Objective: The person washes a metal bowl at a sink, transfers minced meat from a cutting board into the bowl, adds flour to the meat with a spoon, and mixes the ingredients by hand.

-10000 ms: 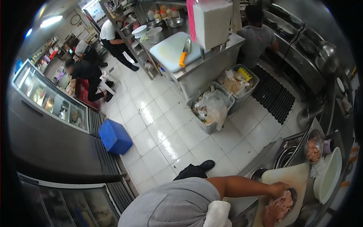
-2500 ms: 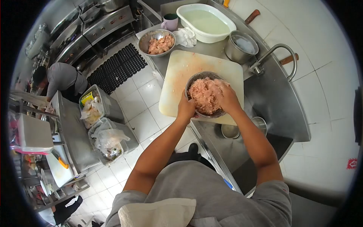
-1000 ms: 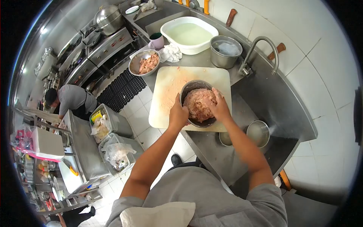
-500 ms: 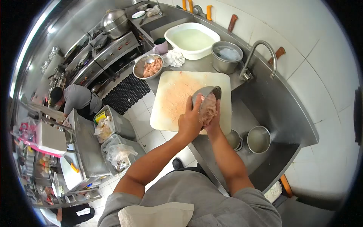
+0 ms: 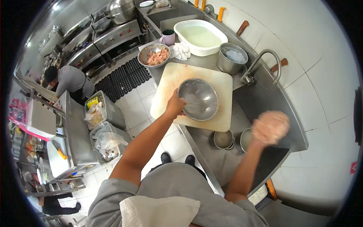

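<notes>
My left hand (image 5: pixel 176 105) grips the left rim of a round metal bowl (image 5: pixel 206 108), tilted above the white cutting board (image 5: pixel 223 87). A pale smear coats the bowl's inside, and no meat lump shows in it. Out to the right, over the sink, my right hand (image 5: pixel 261 140) is blurred by motion. A pinkish lump of raw minced meat (image 5: pixel 273 125) lies in it, hiding the fingers. Reddish meat residue stains the board's left part.
Behind the board stand a metal bowl of raw meat pieces (image 5: pixel 158 56), a white cloth (image 5: pixel 180 51), a purple mug (image 5: pixel 168 37), a white basin of cloudy liquid (image 5: pixel 200 53) and a metal pot (image 5: pixel 230 68). The sink (image 5: pixel 280 113) holds metal containers (image 5: pixel 223 139). A co-worker (image 5: pixel 73 81) bends at left.
My right hand has swung from beside the bowl out over the sink, carrying the meat. The bowl has turned from its side to face upward in my left hand.
</notes>
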`<move>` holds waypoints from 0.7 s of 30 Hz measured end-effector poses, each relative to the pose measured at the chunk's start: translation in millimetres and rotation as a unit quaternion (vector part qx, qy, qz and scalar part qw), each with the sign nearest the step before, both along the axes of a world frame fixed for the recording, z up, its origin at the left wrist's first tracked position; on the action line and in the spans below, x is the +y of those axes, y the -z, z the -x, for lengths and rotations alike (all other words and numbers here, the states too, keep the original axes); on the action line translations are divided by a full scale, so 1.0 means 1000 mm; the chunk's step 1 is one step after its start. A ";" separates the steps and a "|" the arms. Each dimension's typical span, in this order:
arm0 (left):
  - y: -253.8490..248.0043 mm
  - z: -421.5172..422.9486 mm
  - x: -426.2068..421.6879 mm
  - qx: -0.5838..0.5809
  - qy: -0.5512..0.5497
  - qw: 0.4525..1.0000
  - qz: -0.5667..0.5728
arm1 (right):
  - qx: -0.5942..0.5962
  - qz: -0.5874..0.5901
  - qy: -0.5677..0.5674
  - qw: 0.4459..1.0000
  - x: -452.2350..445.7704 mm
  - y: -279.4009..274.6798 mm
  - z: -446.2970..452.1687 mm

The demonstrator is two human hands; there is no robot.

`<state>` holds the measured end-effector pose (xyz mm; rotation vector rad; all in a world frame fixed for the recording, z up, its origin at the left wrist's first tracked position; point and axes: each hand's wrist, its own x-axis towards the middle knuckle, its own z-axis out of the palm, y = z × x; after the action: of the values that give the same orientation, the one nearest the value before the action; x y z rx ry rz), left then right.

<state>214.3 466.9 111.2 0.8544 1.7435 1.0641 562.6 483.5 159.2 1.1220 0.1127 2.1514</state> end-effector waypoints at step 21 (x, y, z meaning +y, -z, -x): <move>0.042 -0.011 0.010 -0.060 -0.045 0.997 -0.021 | 0.730 0.660 -0.140 0.109 0.033 -0.076 0.149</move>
<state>224.8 476.8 69.0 0.7288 1.6765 1.1905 413.6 516.1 234.9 1.1808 2.4576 -0.5828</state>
